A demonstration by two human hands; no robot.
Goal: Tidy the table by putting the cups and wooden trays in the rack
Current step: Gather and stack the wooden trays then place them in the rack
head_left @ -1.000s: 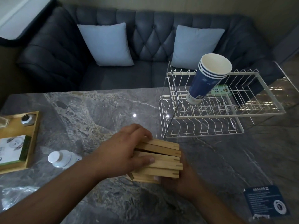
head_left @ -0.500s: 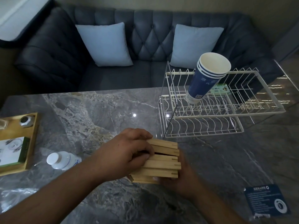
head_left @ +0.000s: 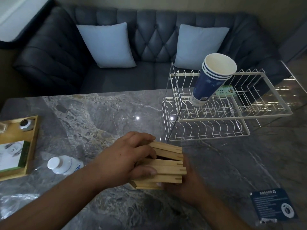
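A stack of several small wooden trays [head_left: 167,166] stands on edge on the grey marble table [head_left: 103,117], in front of the rack. My left hand [head_left: 127,160] grips the stack from the left, with fingers pushed between two trays near the top. My right hand [head_left: 187,185] holds the stack from the right and underneath. The white two-tier wire rack [head_left: 232,117] stands at the back right. A stack of blue paper cups [head_left: 211,80] leans tilted in its upper tier.
A larger wooden tray [head_left: 31,143] with a jar and a card sits at the left edge. A white-capped bottle [head_left: 64,165] lies beside it. A dark blue card [head_left: 272,206] lies at the front right. A sofa [head_left: 149,39] with two cushions stands behind the table.
My left fingers have worked in between the upper trays, opening a dark gap there. The stack has stayed in about the same place.
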